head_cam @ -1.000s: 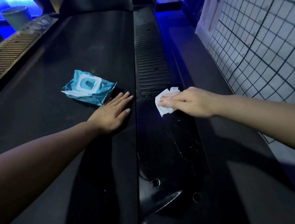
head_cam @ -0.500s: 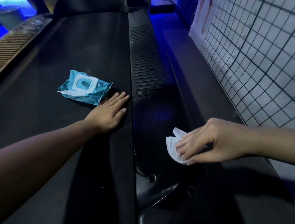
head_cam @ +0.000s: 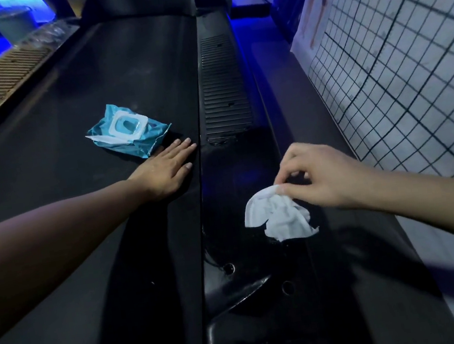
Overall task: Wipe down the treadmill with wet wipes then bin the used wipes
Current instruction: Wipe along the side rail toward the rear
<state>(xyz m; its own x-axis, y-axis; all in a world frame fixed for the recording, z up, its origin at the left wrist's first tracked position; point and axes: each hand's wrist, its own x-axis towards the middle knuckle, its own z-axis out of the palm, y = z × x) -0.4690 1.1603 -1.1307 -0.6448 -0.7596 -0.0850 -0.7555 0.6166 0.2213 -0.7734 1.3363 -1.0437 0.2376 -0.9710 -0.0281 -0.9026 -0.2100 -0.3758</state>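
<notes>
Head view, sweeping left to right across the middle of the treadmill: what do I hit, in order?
Wipes pack on the belt → left hand flat on the belt edge → crumpled white wipe over the side rail → right hand pinching it → gridded wall.

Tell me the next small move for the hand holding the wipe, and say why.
Probably press the wipe flat again and carry on along the side rail. The right hand only pinches it by one edge, bunched and dangling just over the rail, while the left hand rests flat on the belt beside the wipes pack.
</notes>
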